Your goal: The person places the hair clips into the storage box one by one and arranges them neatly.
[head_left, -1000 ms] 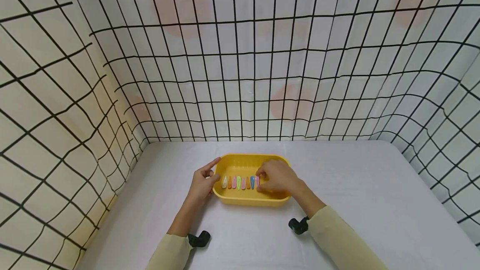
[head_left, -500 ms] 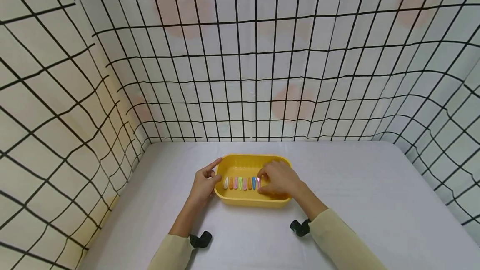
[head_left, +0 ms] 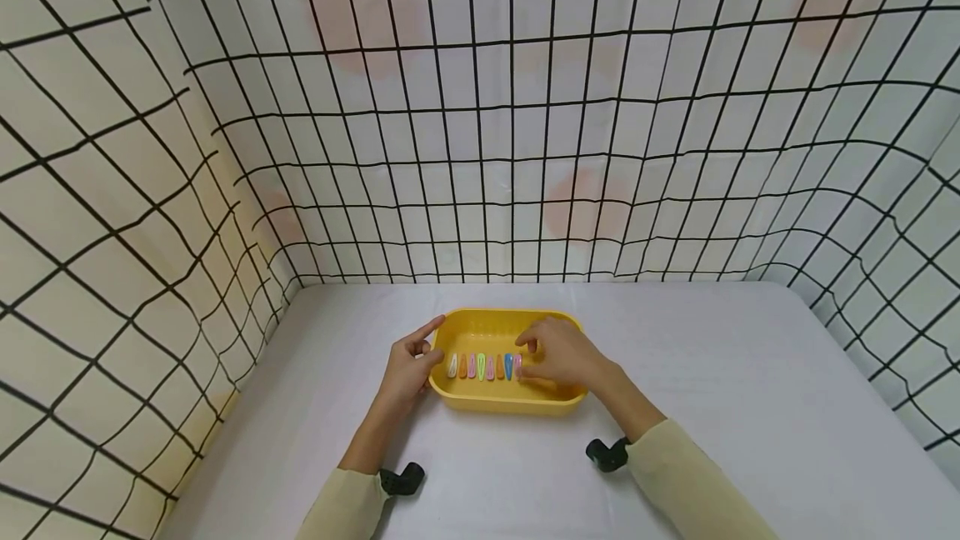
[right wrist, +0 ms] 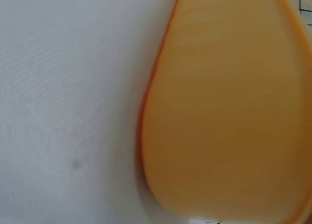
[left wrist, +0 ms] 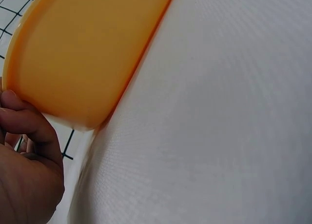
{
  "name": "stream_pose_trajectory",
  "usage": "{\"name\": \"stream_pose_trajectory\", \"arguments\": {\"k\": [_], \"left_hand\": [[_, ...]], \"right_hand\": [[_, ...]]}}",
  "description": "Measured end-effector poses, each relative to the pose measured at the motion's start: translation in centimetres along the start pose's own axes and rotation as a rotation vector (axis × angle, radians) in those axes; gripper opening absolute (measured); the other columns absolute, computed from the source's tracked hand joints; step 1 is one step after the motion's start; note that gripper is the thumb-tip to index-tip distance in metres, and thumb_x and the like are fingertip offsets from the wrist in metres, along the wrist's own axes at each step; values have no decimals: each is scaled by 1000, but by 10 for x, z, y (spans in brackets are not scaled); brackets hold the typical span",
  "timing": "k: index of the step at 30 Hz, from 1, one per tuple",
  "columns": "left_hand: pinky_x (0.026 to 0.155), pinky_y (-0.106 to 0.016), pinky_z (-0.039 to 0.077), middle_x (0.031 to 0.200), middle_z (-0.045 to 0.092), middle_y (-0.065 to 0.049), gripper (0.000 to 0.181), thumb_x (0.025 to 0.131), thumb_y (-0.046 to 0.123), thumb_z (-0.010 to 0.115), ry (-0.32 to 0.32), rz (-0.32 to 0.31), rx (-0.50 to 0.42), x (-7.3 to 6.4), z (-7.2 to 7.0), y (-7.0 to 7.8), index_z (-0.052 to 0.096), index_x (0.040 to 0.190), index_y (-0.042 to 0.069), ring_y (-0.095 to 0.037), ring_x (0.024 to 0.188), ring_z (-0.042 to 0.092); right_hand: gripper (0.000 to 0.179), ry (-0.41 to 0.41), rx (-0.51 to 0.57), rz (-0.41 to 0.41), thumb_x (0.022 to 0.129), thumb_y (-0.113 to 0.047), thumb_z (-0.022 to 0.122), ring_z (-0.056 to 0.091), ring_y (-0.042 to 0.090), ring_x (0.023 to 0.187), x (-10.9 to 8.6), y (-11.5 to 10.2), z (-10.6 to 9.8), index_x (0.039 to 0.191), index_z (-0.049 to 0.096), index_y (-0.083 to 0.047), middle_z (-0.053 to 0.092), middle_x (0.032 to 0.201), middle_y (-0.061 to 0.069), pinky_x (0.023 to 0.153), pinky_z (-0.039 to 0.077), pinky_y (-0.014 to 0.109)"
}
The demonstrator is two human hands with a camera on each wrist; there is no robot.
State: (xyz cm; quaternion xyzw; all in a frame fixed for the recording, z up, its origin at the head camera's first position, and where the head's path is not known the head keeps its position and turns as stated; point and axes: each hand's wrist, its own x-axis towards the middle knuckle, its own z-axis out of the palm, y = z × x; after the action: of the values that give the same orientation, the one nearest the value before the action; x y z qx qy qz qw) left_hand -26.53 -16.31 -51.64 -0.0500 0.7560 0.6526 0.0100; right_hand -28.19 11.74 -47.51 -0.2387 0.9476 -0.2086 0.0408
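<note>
A yellow plastic tray (head_left: 506, 405) stands on the white table. Inside it, several snap hair clips lie side by side in a row, from a white clip (head_left: 452, 366) at the left past a green clip (head_left: 481, 367) to a blue clip (head_left: 508, 366) and a pink clip (head_left: 517, 362) at the right end. My left hand (head_left: 405, 369) grips the tray's left rim, thumb over the edge. Over the tray's right part, my right hand (head_left: 566, 352) has its thumb beside the pink clip and its index finger spread away from the thumb. The right wrist view shows only the tray's outer wall (right wrist: 224, 112).
A black wire grid (head_left: 510, 161) with white sheeting behind it encloses the table (head_left: 690, 357) at the back and sides. The white tabletop extends on both sides of the tray. A dark wrist camera (head_left: 402, 479) sits on each wrist.
My right hand's thumb and index finger have parted from the pink clip, which stays at the row's right end. That hand has shifted slightly right. The left hand keeps its hold.
</note>
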Motion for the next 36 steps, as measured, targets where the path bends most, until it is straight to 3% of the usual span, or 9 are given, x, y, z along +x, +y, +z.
{"name": "stream_pose_trajectory", "arguments": {"k": [9,16,19,27,36], "left_hand": [[41,-18,37,80,46,-2,61,86,2,66,5,-17,-3,-1,0,2,66,140,31,-12,44,35],[41,-18,37,81,45,-2,60,87,2,66,6,-18,0,-1,0,4,65,140,30,-12,45,35],[41,-18,38,81,46,-3,60,87,2,66,4,-23,-1,-2,0,4,65,140,30,-13,45,35],[42,-19,38,81,46,-3,60,86,2,67,5,-27,-1,0,-1,3,66,139,31,-13,45,36],[41,-18,38,81,47,-4,60,86,2,67,7,-14,8,0,-3,3,67,138,30,-13,44,36]], "right_hand": [[44,48,151,-32,84,-37,82,53,17,92,-15,7,-20,121,75,-13,61,91,-6,80,47,33],[43,114,205,-64,85,-37,82,53,21,91,-31,30,-38,119,75,-11,64,93,5,75,43,31],[43,136,236,-50,86,-37,82,52,20,91,-40,43,-44,119,75,-11,63,92,1,73,42,30],[40,180,201,11,86,-39,81,49,17,90,-63,79,-45,119,76,-17,59,91,-7,70,42,26],[39,147,205,24,89,-38,79,50,16,84,-83,110,-41,121,75,-15,58,90,-7,67,44,24]]}}
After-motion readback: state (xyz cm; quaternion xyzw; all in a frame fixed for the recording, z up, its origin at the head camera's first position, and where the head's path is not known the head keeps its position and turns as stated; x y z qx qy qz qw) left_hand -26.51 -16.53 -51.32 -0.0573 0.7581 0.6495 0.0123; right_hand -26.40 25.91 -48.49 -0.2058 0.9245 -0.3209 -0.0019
